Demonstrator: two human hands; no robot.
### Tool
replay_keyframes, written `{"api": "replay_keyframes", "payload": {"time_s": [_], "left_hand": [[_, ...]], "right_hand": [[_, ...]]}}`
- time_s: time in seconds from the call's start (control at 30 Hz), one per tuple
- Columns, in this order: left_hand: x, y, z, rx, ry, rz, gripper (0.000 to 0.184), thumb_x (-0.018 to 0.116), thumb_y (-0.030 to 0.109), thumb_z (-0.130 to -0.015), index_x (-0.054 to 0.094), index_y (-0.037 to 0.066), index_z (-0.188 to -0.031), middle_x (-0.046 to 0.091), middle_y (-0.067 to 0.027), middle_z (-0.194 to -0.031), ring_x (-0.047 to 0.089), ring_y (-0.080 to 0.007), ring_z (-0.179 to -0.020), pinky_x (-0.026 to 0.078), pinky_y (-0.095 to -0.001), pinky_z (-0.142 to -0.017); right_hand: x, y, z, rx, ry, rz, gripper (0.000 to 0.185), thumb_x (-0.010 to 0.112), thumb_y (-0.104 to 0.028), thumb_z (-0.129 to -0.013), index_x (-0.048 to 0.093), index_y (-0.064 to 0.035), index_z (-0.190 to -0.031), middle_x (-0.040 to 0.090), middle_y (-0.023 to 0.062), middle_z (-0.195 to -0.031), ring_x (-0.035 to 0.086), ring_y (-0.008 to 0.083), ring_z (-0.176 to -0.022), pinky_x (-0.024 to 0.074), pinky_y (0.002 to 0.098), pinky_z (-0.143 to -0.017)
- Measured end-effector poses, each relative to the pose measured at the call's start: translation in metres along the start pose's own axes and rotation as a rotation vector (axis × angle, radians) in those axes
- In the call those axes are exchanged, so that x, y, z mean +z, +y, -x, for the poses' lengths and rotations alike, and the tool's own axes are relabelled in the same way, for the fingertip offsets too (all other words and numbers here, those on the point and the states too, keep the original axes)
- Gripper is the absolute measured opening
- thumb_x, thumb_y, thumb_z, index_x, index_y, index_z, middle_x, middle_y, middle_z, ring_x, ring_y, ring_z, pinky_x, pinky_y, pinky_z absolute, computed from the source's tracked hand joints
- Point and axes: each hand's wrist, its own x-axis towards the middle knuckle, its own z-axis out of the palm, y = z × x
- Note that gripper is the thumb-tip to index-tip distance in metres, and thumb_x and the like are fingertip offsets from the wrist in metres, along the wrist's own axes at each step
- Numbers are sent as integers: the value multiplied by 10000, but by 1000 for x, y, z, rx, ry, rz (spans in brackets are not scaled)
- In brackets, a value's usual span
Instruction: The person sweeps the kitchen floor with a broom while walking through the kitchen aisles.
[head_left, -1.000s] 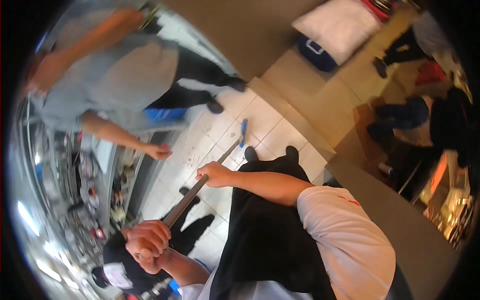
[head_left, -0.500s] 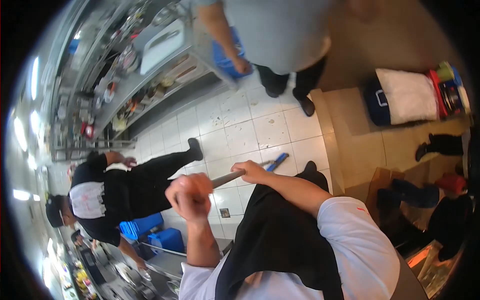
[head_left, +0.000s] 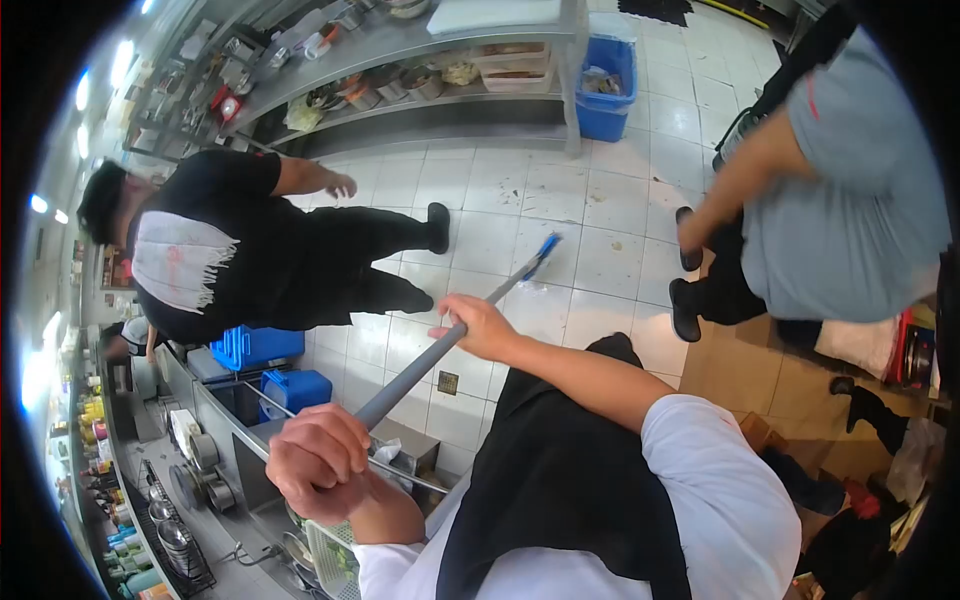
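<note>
A broom with a long grey handle [head_left: 415, 362] runs slantwise away from my body. Its narrow blue head [head_left: 543, 255] rests on the white tiled floor, beside a little pale debris. Closed round the handle's upper end is my left hand [head_left: 320, 462], low on the left. My right hand [head_left: 478, 327] grips the handle farther down, about midway, with its fingers partly hidden behind it. Dark crumbs and scraps [head_left: 510, 195] lie scattered on the tiles beyond the head.
A person in black [head_left: 290, 250] stands at left; another in grey [head_left: 840, 190] is at right, one arm blurred. A steel shelf unit [head_left: 400, 118] lines the back, with a blue bin [head_left: 605, 115] beside it. Blue tubs [head_left: 295, 393] and a steel counter [head_left: 255, 520] lie left.
The view has swung round. The person in grey now appears at right instead of at the top. My left hand is lower and farther left; both hands still hold the broom.
</note>
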Motion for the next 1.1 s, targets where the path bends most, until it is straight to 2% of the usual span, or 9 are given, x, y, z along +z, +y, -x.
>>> {"api": "replay_keyframes", "payload": {"time_s": [0.07, 0.17, 0.3, 0.43, 0.5, 0.67, 0.83, 0.97, 1.1], "left_hand": [[11, -10, 8, 39, 251, -88, 369, 427, 219, -967, 383, 111, -617, 475, -16, -513, 457, -128, -417, 399, -291, -427], [23, -50, 26, 49, 251, -278, 360, 439, 230, -978, 434, 88, -647, 514, -37, -556, 465, -153, -442, 383, -301, -441], [46, -126, 15, -190, -108, -585, 222, 570, 84, -913, 534, 28, -701, 570, -88, -606, 519, -213, -499, 413, -311, -490], [56, -178, -17, -256, -270, -588, 224, 580, 71, -901, 524, 15, -692, 566, -93, -597, 521, -220, -482, 414, -307, -478], [50, -183, -48, -216, -8, -412, 209, 632, 32, -810, 506, 26, -644, 516, -84, -559, 508, -215, -455, 418, -331, -454], [54, -192, -161, -283, 19, -55, 406, 527, 231, -904, 398, 75, -553, 501, -64, -525, 441, -172, -417, 349, -293, -415], [55, -268, -202, -377, -276, -336, 302, 558, 192, -797, 440, 55, -554, 505, -80, -544, 449, -217, -449, 411, -366, -479], [61, -385, -179, -496, -686, -517, 177, 625, 48, -712, 487, 6, -609, 515, -115, -656, 545, -313, -663, 461, -401, -682], [83, -428, -179, -474, -601, -398, 187, 605, 24, -710, 470, 29, -581, 473, -107, -623, 511, -315, -621, 437, -406, -645]], "right_hand": [[25, 14, -3, -47, -16, 34, 335, 761, -307, -838, 537, -65, -778, 557, 125, -724, 570, 358, -709, 447, 453, -621], [45, 50, -10, -58, -75, 35, 400, 774, -336, -824, 487, -70, -736, 553, 118, -735, 570, 355, -722, 442, 457, -627], [40, 138, -38, -68, -274, -62, 337, 724, -279, -866, 512, -50, -738, 553, 160, -724, 568, 386, -724, 435, 470, -640], [-2, 164, -67, -96, -328, -74, 333, 679, -246, -899, 502, -46, -700, 539, 160, -680, 549, 379, -678, 420, 469, -615], [-19, 158, -87, -114, -290, -113, 339, 674, -244, -903, 498, -44, -694, 531, 151, -660, 535, 367, -645, 410, 468, -594], [-61, 132, -171, 15, -95, -186, 359, 637, -223, -926, 493, -41, -653, 529, 158, -642, 544, 371, -621, 413, 481, -575], [-97, 197, -286, -136, 145, -173, 392, 709, -225, -867, 484, -59, -593, 531, 124, -613, 552, 355, -627, 421, 470, -583], [-131, 334, -335, -290, -191, -1, 398, 759, -297, -830, 543, -78, -578, 566, 122, -642, 591, 349, -731, 473, 430, -711], [-190, 348, -334, -172, -255, 138, 404, 720, -322, -861, 576, -61, -588, 564, 123, -639, 588, 334, -776, 473, 437, -728]]}}
